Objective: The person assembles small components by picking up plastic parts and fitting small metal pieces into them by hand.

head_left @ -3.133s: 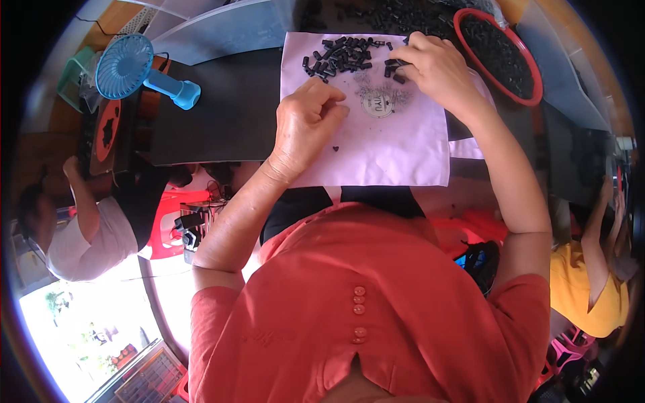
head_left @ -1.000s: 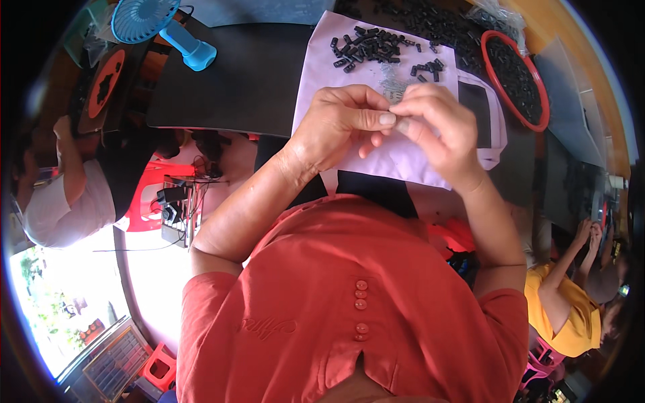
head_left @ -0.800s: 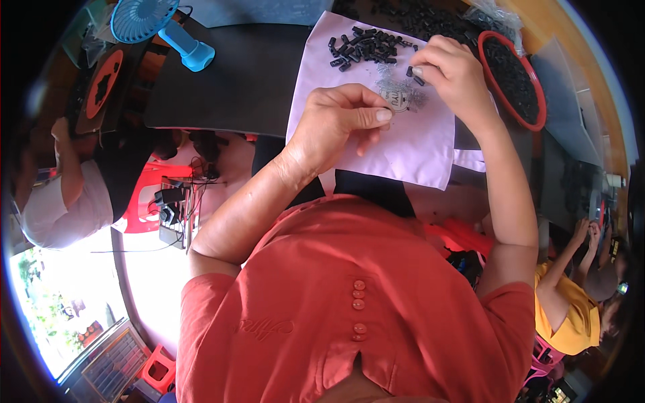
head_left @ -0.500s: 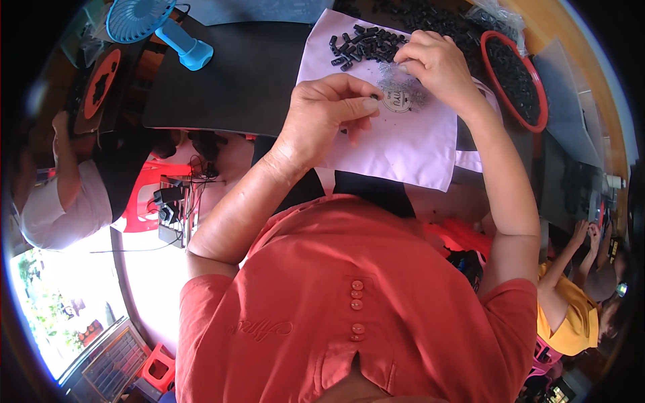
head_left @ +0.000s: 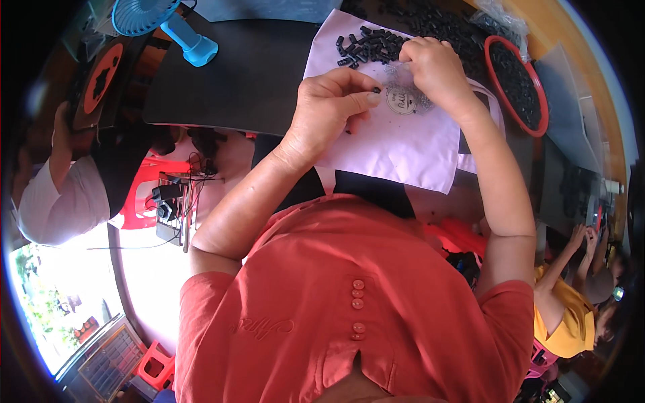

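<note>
Thumb and fingertips of my left hand (head_left: 334, 102) are closed on a small black plastic piece (head_left: 376, 90), held over a pink cloth (head_left: 396, 154). My right hand (head_left: 437, 72) is to the right and a little farther away, fingers curled in beside a loose heap of thin silvery metal bits (head_left: 422, 102). Its fingertips are partly hidden, so what they pinch, if anything, cannot be made out. Just beyond the heap lies a pile of short black cylindrical pieces (head_left: 366, 47) on the cloth. The kind of metal bits is too small to tell.
A dark table (head_left: 228, 80) carries the cloth. A blue fan (head_left: 191, 43) stands at the far left, a red-rimmed basket (head_left: 543, 101) of black pieces at the right. More black pieces (head_left: 437, 23) are spread behind. People sit at both sides, one in a yellow top (head_left: 571, 316).
My right hand's fingers have curled further in by the metal heap. My left hand keeps its pinch on the black piece, nearly in place. The whole view has shifted slightly.
</note>
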`<state>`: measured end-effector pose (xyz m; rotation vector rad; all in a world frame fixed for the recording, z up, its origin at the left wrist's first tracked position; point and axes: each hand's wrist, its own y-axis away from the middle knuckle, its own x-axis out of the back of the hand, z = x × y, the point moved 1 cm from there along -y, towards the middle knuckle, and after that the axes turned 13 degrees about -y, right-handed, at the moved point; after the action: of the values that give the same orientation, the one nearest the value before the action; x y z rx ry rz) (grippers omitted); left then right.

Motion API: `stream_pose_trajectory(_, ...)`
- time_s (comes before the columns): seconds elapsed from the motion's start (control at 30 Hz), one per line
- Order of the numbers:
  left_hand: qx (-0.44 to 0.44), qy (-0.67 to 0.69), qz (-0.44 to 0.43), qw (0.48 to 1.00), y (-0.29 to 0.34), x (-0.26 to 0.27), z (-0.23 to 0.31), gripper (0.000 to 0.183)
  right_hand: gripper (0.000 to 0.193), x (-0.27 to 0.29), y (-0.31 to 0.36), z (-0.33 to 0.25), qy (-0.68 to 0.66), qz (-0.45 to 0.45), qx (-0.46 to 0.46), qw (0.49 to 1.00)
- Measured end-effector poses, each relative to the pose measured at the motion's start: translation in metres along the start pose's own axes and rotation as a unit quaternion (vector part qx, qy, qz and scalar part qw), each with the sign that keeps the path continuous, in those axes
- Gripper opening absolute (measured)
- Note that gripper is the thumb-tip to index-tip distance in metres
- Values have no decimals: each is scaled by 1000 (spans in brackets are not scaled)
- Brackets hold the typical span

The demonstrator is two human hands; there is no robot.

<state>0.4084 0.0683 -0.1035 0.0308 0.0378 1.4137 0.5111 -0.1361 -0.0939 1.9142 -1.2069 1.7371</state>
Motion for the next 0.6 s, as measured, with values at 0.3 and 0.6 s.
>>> stream_pose_trajectory(0.3,-4,-4,28,1000,4,-2,1,12,7,29,11,-43,-363,50,-46,929)
stream_pose_trajectory(0.6,-29,-10,39,999,2,-7,-2,11,15,28,21,-77,-354,59,44,932)
